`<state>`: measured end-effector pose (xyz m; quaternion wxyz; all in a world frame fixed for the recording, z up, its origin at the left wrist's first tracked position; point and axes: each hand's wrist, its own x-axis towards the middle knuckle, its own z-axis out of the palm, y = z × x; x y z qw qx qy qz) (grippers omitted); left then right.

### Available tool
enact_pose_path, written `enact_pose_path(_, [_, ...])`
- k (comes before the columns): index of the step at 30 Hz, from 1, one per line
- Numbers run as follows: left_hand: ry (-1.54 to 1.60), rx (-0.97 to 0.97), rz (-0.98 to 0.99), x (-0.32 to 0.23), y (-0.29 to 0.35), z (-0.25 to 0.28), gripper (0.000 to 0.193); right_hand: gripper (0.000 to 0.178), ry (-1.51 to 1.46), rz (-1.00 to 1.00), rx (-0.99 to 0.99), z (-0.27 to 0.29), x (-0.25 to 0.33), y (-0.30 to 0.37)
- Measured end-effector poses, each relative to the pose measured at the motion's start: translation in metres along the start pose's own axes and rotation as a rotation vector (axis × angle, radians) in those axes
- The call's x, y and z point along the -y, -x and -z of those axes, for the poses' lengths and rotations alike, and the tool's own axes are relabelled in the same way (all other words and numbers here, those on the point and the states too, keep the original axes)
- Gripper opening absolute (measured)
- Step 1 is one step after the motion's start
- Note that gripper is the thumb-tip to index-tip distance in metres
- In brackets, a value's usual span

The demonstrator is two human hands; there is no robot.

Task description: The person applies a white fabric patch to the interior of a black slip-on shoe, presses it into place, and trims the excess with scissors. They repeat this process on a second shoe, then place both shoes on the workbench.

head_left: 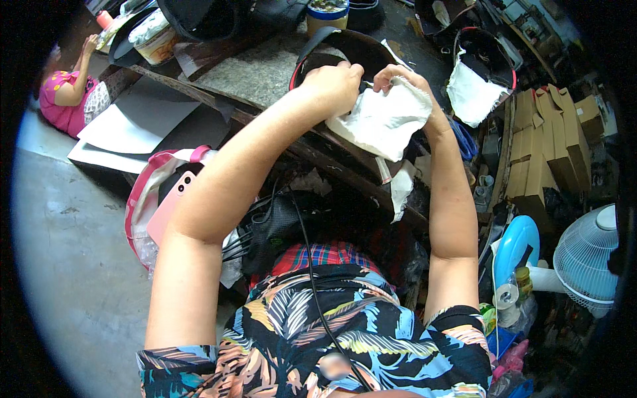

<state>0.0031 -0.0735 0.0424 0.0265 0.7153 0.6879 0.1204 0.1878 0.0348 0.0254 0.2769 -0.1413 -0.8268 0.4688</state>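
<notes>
A white cloth [391, 119] with frayed edges hangs over the near side of a black, round, bag-like piece [358, 48] with a red edge. My right hand [406, 81] pinches the top of the cloth, its fingers bent over the fabric. Close beside it on the left, my left hand [338, 85] is closed at the rim, fingertips curled down. What it grips is hidden behind the knuckles. A similar black piece with a red edge [512, 79] stands to the right, with another white cloth [474, 96] draped on it.
Beyond the hands, a tub with a blue rim [327, 18] stands on the dark worktable [245, 76]. Brown cardboard boxes [544, 139] and a white fan [587, 255] are at the right. A pink phone [171, 207] lies at the left. Another person [70, 96] sits at the far left.
</notes>
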Motion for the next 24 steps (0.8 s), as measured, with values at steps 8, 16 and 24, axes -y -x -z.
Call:
enact_pose_path(8, [0.062,-0.174,-0.147,0.002,0.022,-0.018,0.056,0.055,0.655,-0.265,-0.332,-0.004,0.024,0.019])
enact_pose_path(16, [-0.114,-0.341,-0.365,0.006,0.037,0.014,0.089,0.048,-0.463,-0.082,-0.457,-0.039,0.006,0.011])
enact_pose_path(24, [0.169,-0.002,-0.203,0.031,0.033,-0.004,0.069,0.061,0.765,-0.008,-0.448,-0.052,0.033,0.013])
